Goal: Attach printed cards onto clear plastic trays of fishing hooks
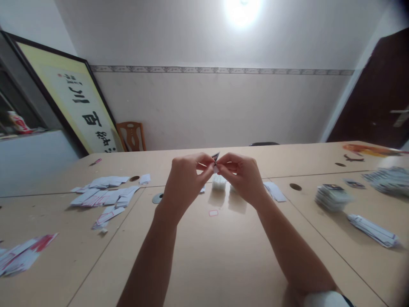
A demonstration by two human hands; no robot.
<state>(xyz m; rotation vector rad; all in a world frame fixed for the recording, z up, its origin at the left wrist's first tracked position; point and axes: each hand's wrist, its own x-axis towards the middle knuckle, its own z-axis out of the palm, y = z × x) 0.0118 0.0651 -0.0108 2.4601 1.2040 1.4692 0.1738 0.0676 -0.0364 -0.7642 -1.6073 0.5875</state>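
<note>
My left hand point(191, 179) and my right hand point(240, 175) meet above the middle of the table, fingertips pinched together. Between them is a small thin card point(216, 156), its upper corner dark and printed; a white bit shows below the fingers. The fingertips cover most of it. Beneath the hands, a stack of small clear-edged pieces point(219, 182) stands on the table, and a second stack is partly hidden behind my right hand. A small label with a red outline point(213, 212) lies on the tabletop nearer to me.
Loose white paper slips point(102, 197) spread over the left side, with red-and-white slips point(27, 253) nearer. White papers point(275, 192) lie right of my hand. Farther right are a card stack point(332, 197), a folded white bundle point(372, 230) and a heap of packets point(391, 180). Round holes pierce the table point(194, 264).
</note>
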